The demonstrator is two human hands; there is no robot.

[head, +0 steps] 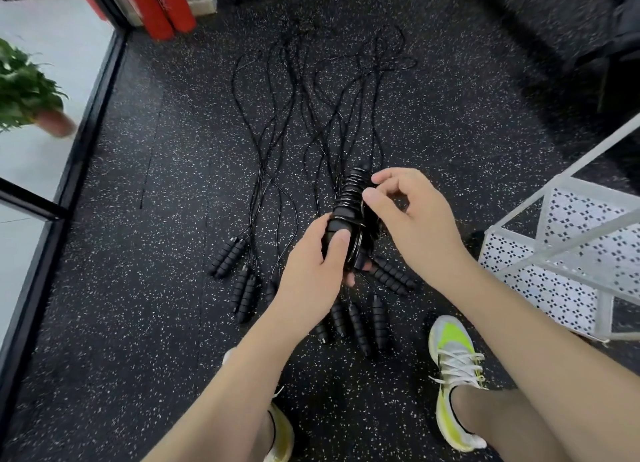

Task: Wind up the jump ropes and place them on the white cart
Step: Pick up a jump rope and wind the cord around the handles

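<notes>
Near the centre of the frame, the left hand (317, 253) is gripping the lower end of a wound jump rope bundle (348, 208), with the thumb lying across the front of the black handles and the fingers curled behind them. The bundle is standing roughly upright and tilting slightly toward the upper right, with cord coils wrapping around the ribbed handles. The right hand (412, 212) is sitting just beside the bundle on its right side, with thumb and index finger pinching the cord at the upper coils and the remaining fingers curling loosely. Below and behind the hands, the loose jump ropes (311, 115) are lying on the speckled black floor (138, 288), their thin cords running in long tangled loops toward the top centre of the frame. Their ribbed black handles (230, 255) are lying in pairs in a rough row across the lower centre, some partly hidden by the left forearm. The white cart (568, 253) is standing at the right edge of the frame, showing perforated white shelves and a slanting white frame; it is well apart from the bundle. Two shoes are showing at the bottom: a yellow and white shoe (453, 375) at lower right, near the cart's corner, and another shoe (280, 434) at bottom centre. A potted green plant (31, 90) is sitting at the upper left, and red cylinders (166, 7) are standing at the top left.
</notes>
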